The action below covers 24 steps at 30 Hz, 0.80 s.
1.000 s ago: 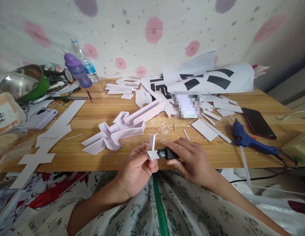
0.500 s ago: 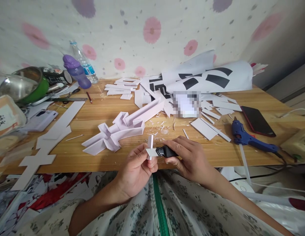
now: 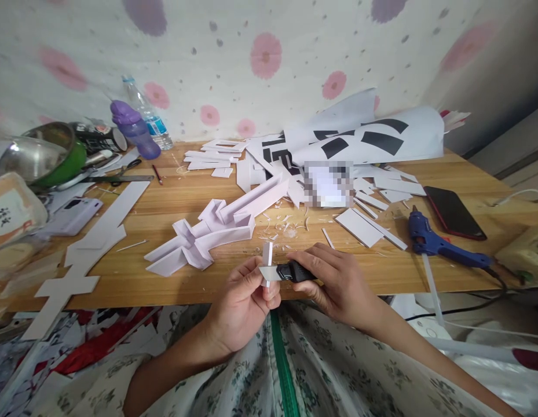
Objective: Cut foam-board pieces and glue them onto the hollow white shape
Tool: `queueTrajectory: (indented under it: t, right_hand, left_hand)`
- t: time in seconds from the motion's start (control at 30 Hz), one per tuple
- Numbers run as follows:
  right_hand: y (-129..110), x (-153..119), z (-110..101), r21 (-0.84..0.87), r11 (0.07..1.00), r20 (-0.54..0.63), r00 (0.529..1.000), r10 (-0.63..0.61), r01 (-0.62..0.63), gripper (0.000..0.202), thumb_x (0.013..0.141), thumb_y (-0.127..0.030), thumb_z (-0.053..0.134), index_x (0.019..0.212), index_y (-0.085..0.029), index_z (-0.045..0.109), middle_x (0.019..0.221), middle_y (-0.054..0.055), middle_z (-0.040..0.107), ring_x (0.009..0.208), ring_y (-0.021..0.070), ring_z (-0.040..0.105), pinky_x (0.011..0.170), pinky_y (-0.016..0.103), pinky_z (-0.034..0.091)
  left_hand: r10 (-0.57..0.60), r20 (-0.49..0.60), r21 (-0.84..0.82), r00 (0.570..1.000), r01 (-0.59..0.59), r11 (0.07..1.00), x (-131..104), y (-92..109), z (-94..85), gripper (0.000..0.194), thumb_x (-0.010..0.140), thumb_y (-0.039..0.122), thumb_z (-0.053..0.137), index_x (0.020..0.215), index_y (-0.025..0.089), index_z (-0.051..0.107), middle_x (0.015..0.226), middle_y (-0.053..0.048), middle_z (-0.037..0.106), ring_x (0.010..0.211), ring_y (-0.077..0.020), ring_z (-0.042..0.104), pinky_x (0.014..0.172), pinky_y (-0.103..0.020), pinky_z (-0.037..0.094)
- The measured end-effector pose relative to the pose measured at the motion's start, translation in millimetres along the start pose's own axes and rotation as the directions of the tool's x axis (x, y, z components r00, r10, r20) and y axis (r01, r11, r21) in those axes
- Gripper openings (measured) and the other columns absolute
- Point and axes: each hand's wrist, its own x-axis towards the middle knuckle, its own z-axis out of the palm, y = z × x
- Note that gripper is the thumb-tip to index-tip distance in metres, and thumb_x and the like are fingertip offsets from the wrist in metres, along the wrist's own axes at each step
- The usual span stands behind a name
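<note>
Between the thumb and fingers of my left hand (image 3: 240, 304) is a small white strip (image 3: 267, 253), held upright near the table's front edge. My right hand (image 3: 336, 278) grips a black utility knife (image 3: 301, 270) whose blade lies across the strip, close to my left thumb. Whether the blade has cut into the strip I cannot tell. Just beyond my hands, a white walled letter-like shape (image 3: 199, 238) rests on the wooden table (image 3: 234, 285). A flat white cut-out (image 3: 97, 234) lies to its left.
At right are a blue glue gun (image 3: 442, 246) and a dark phone (image 3: 455, 213). White offcuts (image 3: 366, 227) and a printed sheet (image 3: 394, 139) lie behind. A purple bottle (image 3: 136, 130), a clear water bottle (image 3: 149, 110) and a green pot (image 3: 73, 156) stand at back left.
Both hands stay in nearly the same pose. The knife blade sits slightly lower in the picture and is tilted a little differently against the strip. The whole view has shifted slightly.
</note>
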Motion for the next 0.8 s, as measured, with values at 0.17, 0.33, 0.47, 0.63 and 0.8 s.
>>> queueTrajectory:
  t: [0.17,0.33,0.47,0.63,0.8]
  right_hand:
    - [2,0,2,-0.033,0.999,-0.024,1.0,0.011,-0.011,0.041,0.095,-0.044,0.038,0.118,-0.013,0.052,0.083,0.009,0.064,0.07,0.0194,0.054,0.059,0.03,0.043]
    - [4,-1,3,-0.045,0.999,-0.031,0.999,0.023,-0.024,0.038,0.094,-0.044,0.04,0.115,-0.015,0.053,0.084,0.009,0.065,0.071,0.0195,0.055,0.061,0.03,0.044]
    - [5,0,3,-0.056,0.998,-0.04,0.999,0.032,-0.034,0.037,0.093,-0.043,0.042,0.111,-0.014,0.055,0.082,0.009,0.064,0.071,0.0197,0.055,0.06,0.031,0.044]
    - [9,1,2,-0.044,0.998,-0.064,0.997,0.049,-0.052,0.038,0.094,-0.045,0.04,0.11,-0.015,0.055,0.08,0.008,0.064,0.07,0.0195,0.056,0.061,0.03,0.045]
    - [16,0,0,0.007,0.996,-0.077,0.993,0.09,-0.09,0.036,0.094,-0.043,0.042,0.113,-0.015,0.054,0.078,0.007,0.062,0.067,0.0183,0.056,0.058,0.028,0.044]
  left_hand:
    - [-0.005,0.018,0.023,1.0,0.005,1.0,1,0,1.1,0.027,0.069,0.024,0.075,0.06,0.014,0.052,0.054,0.002,0.049,0.052,-0.0064,0.04,0.051,-0.019,0.032]
    - [-0.021,0.011,0.045,1.0,0.02,0.999,1,0,1.2,0.029,0.071,0.026,0.073,0.06,0.014,0.049,0.054,0.002,0.047,0.052,-0.0067,0.038,0.051,-0.019,0.031]
    - [-0.032,0.011,0.027,0.999,0.032,0.999,0,-1,1.8,0.031,0.072,0.025,0.073,0.06,0.015,0.047,0.054,0.003,0.046,0.052,-0.0066,0.038,0.05,-0.018,0.031]
    - [-0.046,0.016,0.054,0.999,0.045,0.998,0,-1,3.9,0.031,0.072,0.026,0.073,0.06,0.015,0.046,0.054,0.003,0.045,0.051,-0.0067,0.037,0.049,-0.018,0.029]
    - [-0.059,0.033,0.07,0.998,0.057,0.996,0,-2,4.4,0.032,0.073,0.027,0.072,0.059,0.015,0.046,0.054,0.003,0.044,0.05,-0.0062,0.036,0.047,-0.019,0.026]
